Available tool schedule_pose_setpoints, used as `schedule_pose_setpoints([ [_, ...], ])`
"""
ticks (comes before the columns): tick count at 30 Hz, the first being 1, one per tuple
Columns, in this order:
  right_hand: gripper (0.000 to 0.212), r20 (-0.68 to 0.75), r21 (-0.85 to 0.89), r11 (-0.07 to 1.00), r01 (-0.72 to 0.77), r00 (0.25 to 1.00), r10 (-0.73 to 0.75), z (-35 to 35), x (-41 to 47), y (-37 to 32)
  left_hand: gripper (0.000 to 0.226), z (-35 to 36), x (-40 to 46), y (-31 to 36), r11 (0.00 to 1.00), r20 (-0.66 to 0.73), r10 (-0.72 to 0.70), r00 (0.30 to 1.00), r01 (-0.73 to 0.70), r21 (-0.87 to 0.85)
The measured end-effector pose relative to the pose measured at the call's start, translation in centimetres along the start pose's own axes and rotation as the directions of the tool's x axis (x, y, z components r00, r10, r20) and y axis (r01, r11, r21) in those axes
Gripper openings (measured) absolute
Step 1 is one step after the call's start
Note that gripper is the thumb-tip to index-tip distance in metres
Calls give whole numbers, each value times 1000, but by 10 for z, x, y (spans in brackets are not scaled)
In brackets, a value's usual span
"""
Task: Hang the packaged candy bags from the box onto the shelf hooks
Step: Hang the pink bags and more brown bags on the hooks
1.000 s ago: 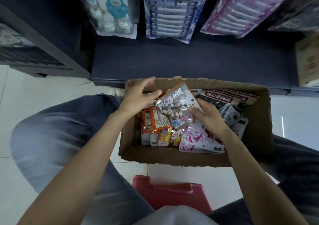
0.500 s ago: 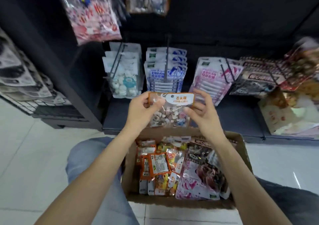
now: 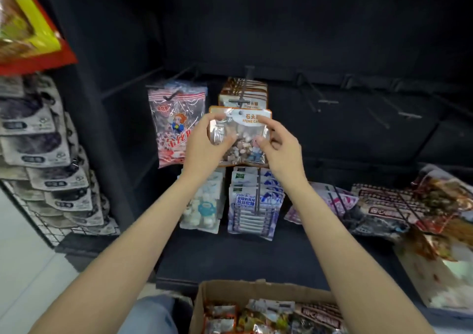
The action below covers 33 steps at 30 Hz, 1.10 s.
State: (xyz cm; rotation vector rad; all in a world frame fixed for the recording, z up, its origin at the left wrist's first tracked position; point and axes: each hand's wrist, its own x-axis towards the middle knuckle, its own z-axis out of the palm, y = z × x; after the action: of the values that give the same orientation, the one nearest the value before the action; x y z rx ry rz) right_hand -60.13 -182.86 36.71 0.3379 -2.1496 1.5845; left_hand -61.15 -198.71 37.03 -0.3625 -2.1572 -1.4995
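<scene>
Left hand: the left hand pinches the left edge of a clear candy bag, thumb in front, fingers curled behind it.
Right hand: the right hand pinches the bag's right edge, forefinger at the top corner, thumb lower down on the front.
Candy bag: held upright between both hands, its orange-edged header just below the tip of a shelf hook. It is filled with pebble-like sweets.
Hook: a row of matching bags already hangs on it, just behind the held one.
Neighbours: a red and white striped bag hangs to the left; blue and white packs hang on the row below.
Box: a cardboard box sits at the bottom edge, near the person, with mixed packets inside.
</scene>
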Motion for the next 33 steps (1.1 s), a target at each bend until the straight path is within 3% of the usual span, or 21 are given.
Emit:
schedule_pose_setpoints([
  [7,38,1,-34,992,-118,993,118,8,23,18,42,7,18,-11,994,-20,-106,994,106,11],
  [14,39,12,-50,993,-106,994,107,8,23,26,42,7,19,-28,997,10,-70,997,70,11],
  [18,44,-42,-294,956,17,999,-31,14,36,38,43,21,37,-42,996,-17,15,1000,-14,89],
  [22,66,30,-589,807,51,999,-42,21,57,51,44,36,61,-51,961,-65,108,992,-87,261],
  [29,69,13,-796,605,-12,999,37,30,79,70,46,57,85,-71,894,-77,155,985,-106,435],
  [33,66,35,-767,642,19,999,12,25,53,74,56,63,64,-77,879,-69,121,990,-74,471],
])
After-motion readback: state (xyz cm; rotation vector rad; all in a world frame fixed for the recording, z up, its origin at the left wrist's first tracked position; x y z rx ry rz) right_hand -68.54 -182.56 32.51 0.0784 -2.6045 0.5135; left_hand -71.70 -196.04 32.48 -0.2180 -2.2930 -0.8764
